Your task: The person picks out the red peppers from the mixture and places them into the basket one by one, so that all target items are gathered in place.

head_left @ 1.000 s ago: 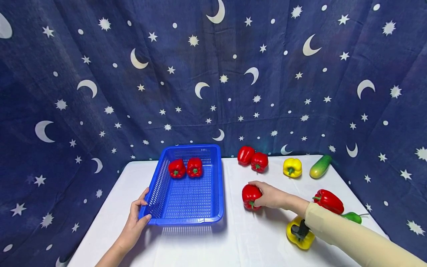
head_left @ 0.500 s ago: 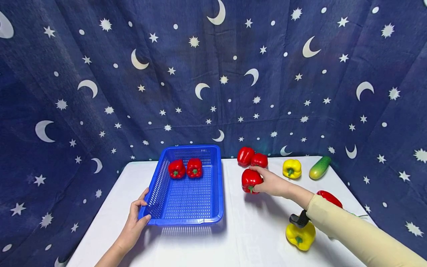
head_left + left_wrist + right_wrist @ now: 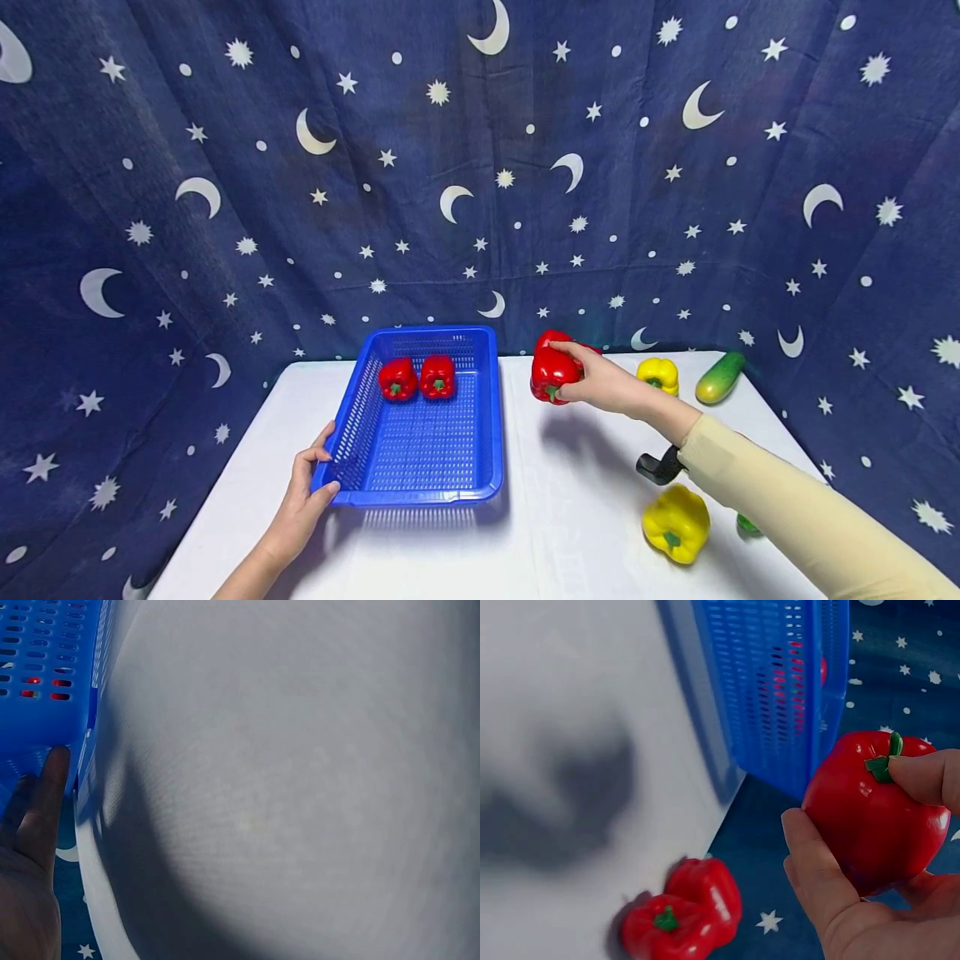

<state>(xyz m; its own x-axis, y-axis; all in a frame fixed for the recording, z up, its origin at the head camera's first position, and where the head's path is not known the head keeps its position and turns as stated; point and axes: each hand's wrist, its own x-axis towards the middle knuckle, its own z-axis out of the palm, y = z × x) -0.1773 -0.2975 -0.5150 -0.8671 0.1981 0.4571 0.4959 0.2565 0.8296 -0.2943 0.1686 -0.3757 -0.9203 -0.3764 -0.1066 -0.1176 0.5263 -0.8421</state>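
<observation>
My right hand (image 3: 609, 385) grips a red bell pepper (image 3: 553, 372) with a green stem, raised above the table; the right wrist view shows the thumb at the stem and fingers around the far side of the pepper (image 3: 877, 817). In the head view it overlaps two red peppers behind it, seen lying together as a pair of red peppers (image 3: 676, 919) in the right wrist view. My left hand (image 3: 298, 496) holds the near left corner of a blue plastic basket (image 3: 420, 497), thumb on the front rim and fingers along the side. Inside the basket sit two red bell peppers (image 3: 437, 377).
A yellow bell pepper (image 3: 677, 527) lies near the right forearm, another yellow pepper (image 3: 658, 372) farther back. Beside that lies a green-yellow cucumber-like vegetable (image 3: 720, 377). A green thing (image 3: 747, 525) shows partly under the sleeve. A dark blue star-patterned cloth (image 3: 495, 208) hangs behind the white table (image 3: 570, 533).
My right hand has lifted the red pepper off the table and carried it back and slightly left, toward the two rear red peppers. The left hand and basket stay in place.
</observation>
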